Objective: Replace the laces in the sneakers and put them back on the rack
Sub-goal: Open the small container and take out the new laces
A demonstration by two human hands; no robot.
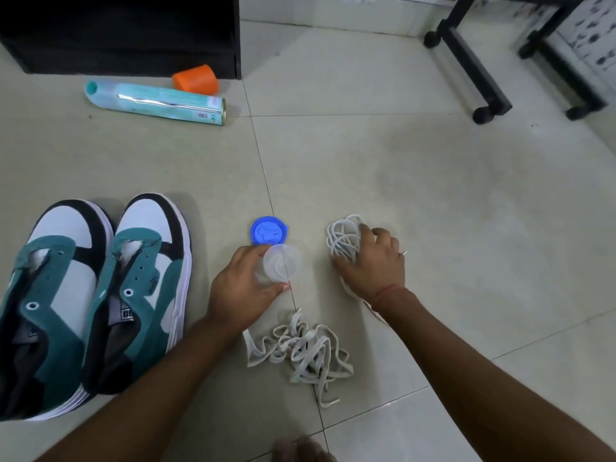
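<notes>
Two teal, white and black sneakers stand side by side on the tiled floor at the left, with no laces in their eyelets. My left hand grips a small clear plastic container at the floor's middle. Its blue lid lies just beyond it. My right hand grips a bundle of thin white round laces on the floor. A loose pile of flat off-white laces lies between my forearms, nearer to me.
A teal spray can lies on its side at the back left, with an orange cap beside it. Behind them stands a black rack. A black wheeled frame stands at the back right. My toes show at the bottom edge.
</notes>
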